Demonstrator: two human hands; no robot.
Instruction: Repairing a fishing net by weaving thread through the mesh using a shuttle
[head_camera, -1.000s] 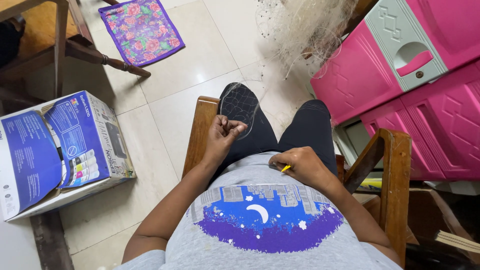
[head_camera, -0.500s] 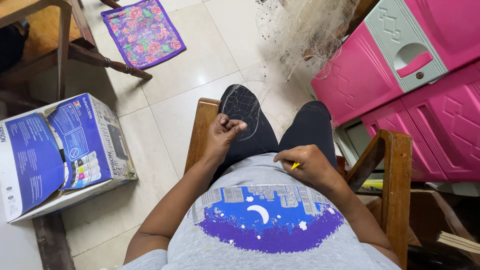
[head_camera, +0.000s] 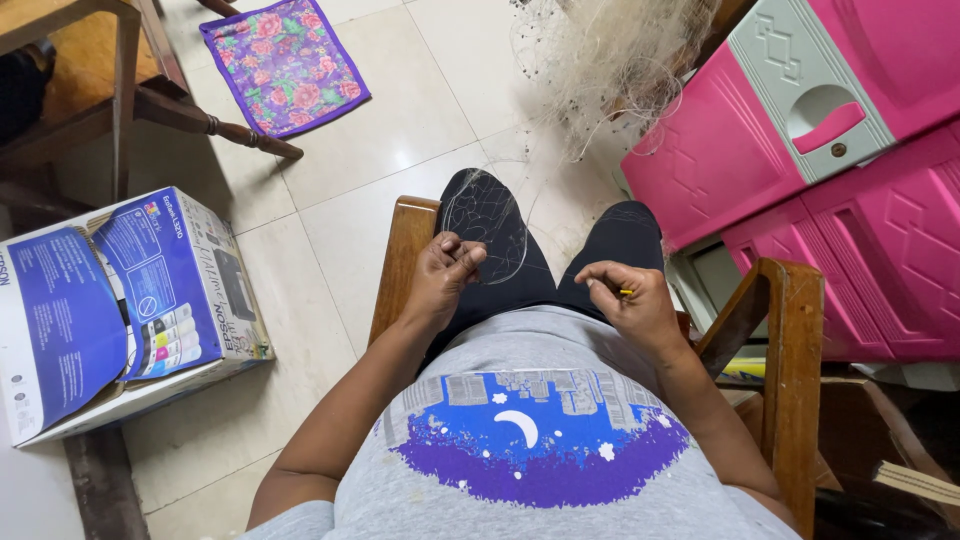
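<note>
Pale fine net (head_camera: 490, 215) lies draped over the left knee and runs up and away to a tangled heap (head_camera: 610, 60) on the floor ahead, beside the pink cabinet (head_camera: 800, 170). Left hand (head_camera: 445, 275) sits right at the net's near edge, fingers curled together, pinching strands. Right hand (head_camera: 625, 300) rests over the right thigh, well apart from the net on the knee, fingertips pressed together on a small yellow tool (head_camera: 627, 292); only its tip shows, pointing outward to the right. Thread between the hands is too fine to see. Left hand is the nearer one to the net. Person sits in a wooden chair (head_camera: 790, 330); a blue box (head_camera: 120, 300) stands on the floor to the left.
</note>
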